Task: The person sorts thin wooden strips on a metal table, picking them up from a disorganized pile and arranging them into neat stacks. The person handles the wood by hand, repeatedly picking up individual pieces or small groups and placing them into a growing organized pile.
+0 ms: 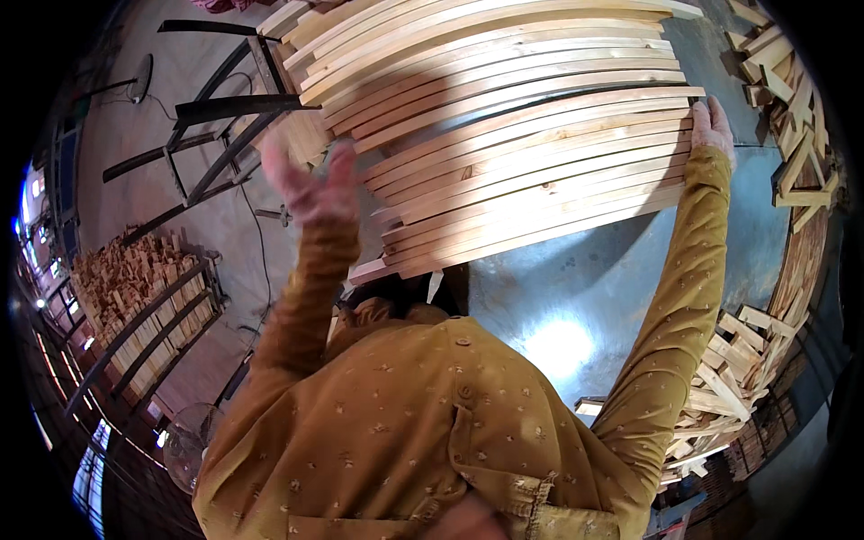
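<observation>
Long pale wooden strips (540, 184) lie side by side in a wide row across a metal tabletop (558, 297). A narrow gap parts the nearer group from the farther strips (504, 76). At the right ends of the nearer group is my right hand (713, 128), its fingers stretched out against the end faces and gripping nothing that I can see. My left hand (312, 184), smeared by motion, is raised beside the left ends of the strips, thumb and fingers spread, holding nothing. The left ends of the strips are staggered.
A black metal frame (207, 135) stands at the left, beyond my left hand. Farther left is a rack (144, 310) stacked with short wood pieces. Loose offcuts lie in a heap (792, 126) at the far right and another pile (729, 378) by my right elbow.
</observation>
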Action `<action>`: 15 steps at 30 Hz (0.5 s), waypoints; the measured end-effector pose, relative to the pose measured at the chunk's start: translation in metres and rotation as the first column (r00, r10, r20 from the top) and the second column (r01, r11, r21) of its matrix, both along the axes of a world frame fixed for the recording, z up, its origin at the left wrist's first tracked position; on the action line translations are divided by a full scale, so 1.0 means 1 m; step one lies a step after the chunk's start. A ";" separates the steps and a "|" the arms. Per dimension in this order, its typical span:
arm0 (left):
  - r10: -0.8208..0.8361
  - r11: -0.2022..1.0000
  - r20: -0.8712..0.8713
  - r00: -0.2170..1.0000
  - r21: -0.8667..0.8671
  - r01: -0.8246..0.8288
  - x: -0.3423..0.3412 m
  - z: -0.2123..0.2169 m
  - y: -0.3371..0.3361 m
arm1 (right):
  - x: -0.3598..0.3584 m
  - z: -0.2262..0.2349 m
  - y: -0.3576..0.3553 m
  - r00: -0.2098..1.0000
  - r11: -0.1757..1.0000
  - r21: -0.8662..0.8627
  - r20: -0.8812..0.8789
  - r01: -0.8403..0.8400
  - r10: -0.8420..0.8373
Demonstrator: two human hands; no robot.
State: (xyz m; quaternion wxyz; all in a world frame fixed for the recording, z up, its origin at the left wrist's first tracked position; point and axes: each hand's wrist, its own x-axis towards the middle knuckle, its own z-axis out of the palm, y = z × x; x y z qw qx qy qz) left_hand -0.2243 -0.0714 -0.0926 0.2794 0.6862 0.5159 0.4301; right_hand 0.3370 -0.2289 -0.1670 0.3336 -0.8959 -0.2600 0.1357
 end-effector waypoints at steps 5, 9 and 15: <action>0.627 0.201 0.373 0.684 -0.925 0.321 -0.029 -0.017 -0.039 | -0.029 0.027 0.030 0.970 0.940 -0.333 0.198 -0.066 0.138; 0.589 0.212 0.172 0.790 -0.976 0.054 -0.013 -0.021 -0.038 | -0.073 0.079 0.038 0.949 0.897 -0.441 0.269 -0.033 0.167; 0.730 0.542 0.547 0.409 -0.829 0.141 -0.034 0.084 -0.031 | -0.163 0.143 -0.011 0.980 0.931 0.364 0.191 -0.021 -0.052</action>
